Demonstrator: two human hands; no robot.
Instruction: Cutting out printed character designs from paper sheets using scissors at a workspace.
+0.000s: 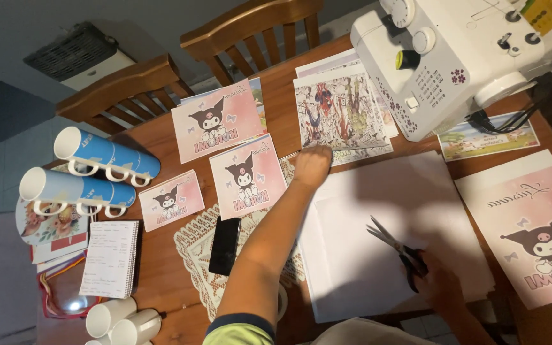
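Scissors (396,248) sit in the right hand (439,281), low right of the head view, over the large white sheet (378,236) on the table (161,137). Fingers closed through the dark handles; blades parted. Long axis runs diagonally, tips pointing up and to the left, handles toward the person. Judgement: stiff metal, light, sharp at the tips; hold belongs at the handle loops only, as now.

White sheet: thin, limp paper, likely to slide or buckle unless pinned flat; best gripped at an edge.

Left hand (312,165) reaches forward across the table, resting palm-down at the lower edge of the comic-style printed sheet (337,112), near the upper left corner of the white sheet. Fingers seem curled together; whether anything is pinched, cannot tell.

Surroundings: pink cartoon-character prints (215,121) left of the arm, a black phone (225,246) on a lace doily (193,249), white sewing machine (455,57) at upper right, blue mug boxes (107,153) far left.
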